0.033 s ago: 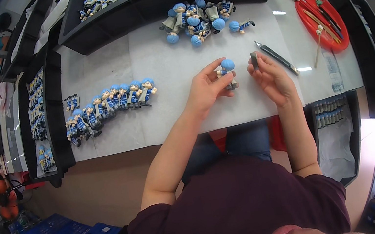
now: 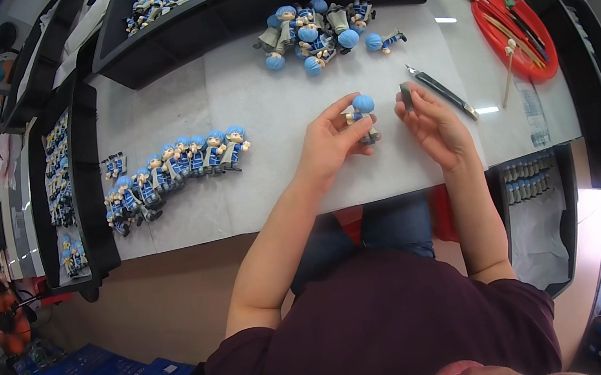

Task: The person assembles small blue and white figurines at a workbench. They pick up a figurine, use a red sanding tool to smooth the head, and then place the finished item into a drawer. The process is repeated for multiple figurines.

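My left hand (image 2: pixel 327 145) holds a small figurine with a round blue head (image 2: pixel 361 106) upright above the white table (image 2: pixel 239 102). My right hand (image 2: pixel 435 129) is just to its right, a finger-width away, pinching a small dark grey piece (image 2: pixel 406 95) between thumb and fingers. A loose pile of the same blue-headed figurines (image 2: pixel 318 29) lies further back. A curved row of standing figurines (image 2: pixel 177 164) lines up to the left.
A long dark hand tool (image 2: pixel 445 92) lies right of my right hand. A red round tray (image 2: pixel 534 61) with sticks and tools sits at the far right. Black trays of figurines stand at the left (image 2: pixel 89 183) and along the back (image 2: pixel 246 2).
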Action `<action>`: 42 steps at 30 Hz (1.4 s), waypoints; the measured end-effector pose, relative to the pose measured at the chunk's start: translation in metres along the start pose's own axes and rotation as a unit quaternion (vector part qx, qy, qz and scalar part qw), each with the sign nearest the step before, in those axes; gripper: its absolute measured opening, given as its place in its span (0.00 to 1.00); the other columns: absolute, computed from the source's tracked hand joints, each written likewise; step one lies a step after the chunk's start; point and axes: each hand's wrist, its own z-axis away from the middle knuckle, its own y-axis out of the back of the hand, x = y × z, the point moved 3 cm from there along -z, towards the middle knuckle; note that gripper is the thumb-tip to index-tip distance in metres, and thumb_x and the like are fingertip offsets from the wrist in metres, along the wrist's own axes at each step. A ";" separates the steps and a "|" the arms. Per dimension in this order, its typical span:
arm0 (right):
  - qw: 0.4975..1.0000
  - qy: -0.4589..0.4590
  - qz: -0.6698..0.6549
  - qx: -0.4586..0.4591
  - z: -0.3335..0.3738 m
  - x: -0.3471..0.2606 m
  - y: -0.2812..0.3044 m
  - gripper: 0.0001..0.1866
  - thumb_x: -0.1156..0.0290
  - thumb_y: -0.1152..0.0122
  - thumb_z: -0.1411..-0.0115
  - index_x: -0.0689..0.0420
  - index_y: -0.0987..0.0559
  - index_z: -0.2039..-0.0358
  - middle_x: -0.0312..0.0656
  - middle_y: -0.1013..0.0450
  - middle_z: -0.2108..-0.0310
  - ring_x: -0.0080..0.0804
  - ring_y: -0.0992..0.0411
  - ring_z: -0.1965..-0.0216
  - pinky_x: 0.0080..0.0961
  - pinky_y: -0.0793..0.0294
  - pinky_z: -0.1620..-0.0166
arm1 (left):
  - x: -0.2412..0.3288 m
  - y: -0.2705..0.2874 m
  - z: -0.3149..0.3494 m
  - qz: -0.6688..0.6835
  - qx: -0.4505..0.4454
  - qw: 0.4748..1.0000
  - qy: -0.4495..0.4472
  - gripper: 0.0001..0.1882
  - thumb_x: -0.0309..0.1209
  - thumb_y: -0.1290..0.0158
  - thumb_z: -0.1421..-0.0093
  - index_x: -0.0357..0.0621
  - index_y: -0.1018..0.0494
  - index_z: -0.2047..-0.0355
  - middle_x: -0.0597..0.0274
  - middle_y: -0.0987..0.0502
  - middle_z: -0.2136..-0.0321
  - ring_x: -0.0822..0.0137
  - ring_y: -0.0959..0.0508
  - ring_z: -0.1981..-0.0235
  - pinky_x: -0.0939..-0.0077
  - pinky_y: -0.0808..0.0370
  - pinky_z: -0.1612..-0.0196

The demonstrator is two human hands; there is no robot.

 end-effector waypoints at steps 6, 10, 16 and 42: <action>1.000 0.001 -0.005 0.002 0.000 -0.001 0.000 0.14 0.74 0.47 0.42 0.63 0.32 0.56 0.44 0.30 0.61 0.30 0.29 0.58 0.12 0.25 0.62 | 0.000 0.000 0.000 -0.003 -0.004 1.000 -0.004 0.26 0.27 0.47 0.45 0.37 0.41 0.46 0.54 0.26 0.62 0.65 0.23 0.66 0.79 0.25 0.72; 1.000 0.004 0.003 0.014 0.000 -0.002 -0.001 0.15 0.73 0.47 0.42 0.62 0.32 0.55 0.44 0.30 0.60 0.28 0.29 0.58 0.12 0.25 0.62 | 0.001 -0.001 0.000 -0.003 -0.002 1.000 -0.001 0.26 0.27 0.47 0.45 0.37 0.41 0.46 0.54 0.26 0.62 0.65 0.23 0.66 0.79 0.25 0.72; 1.000 0.011 0.004 -0.009 0.001 0.000 -0.006 0.19 0.74 0.44 0.45 0.62 0.32 0.52 0.41 0.30 0.62 0.24 0.30 0.62 0.14 0.28 0.60 | -0.001 0.000 -0.001 -0.007 -0.007 1.000 -0.002 0.27 0.27 0.47 0.45 0.38 0.41 0.46 0.55 0.26 0.62 0.66 0.23 0.66 0.79 0.25 0.72; 0.902 0.261 0.345 0.016 0.007 0.004 -0.035 0.10 0.81 0.40 0.50 0.62 0.29 0.67 0.40 0.28 0.70 0.23 0.29 0.67 0.17 0.29 0.62 | -0.002 -0.002 0.003 -0.050 -0.013 0.999 -0.004 0.26 0.24 0.45 0.47 0.41 0.36 0.48 0.55 0.26 0.62 0.68 0.23 0.66 0.81 0.24 0.74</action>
